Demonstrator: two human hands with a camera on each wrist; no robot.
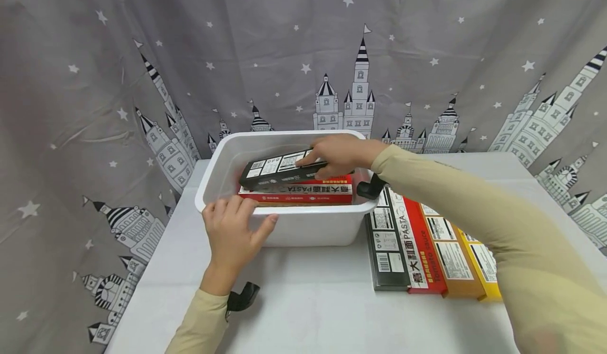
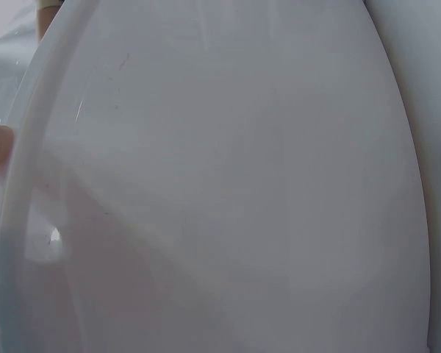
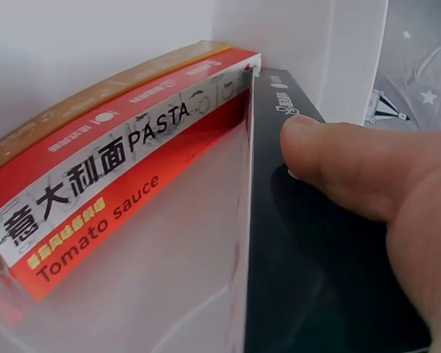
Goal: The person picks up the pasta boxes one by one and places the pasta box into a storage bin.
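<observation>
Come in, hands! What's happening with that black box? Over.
Right hand grips black box; left hand holds near rim of white bin. Black box slanted inside bin. Red box close beside it, possible snag.

From above, the head view faces forward and down; the wrist views (much closer) share its white tub [image 1: 308, 230].

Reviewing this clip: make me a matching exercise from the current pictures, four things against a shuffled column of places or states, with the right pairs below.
Column one:
1. Left hand
2. Right hand
3. Yellow box
4. Curtain

Column two:
A. Grey and patterned, at the back
B. Outside the tub, on the table
C. Gripping a black box
D. Fingers over the tub's near rim

Right pairs: 1-D, 2-C, 3-B, 4-A
</observation>
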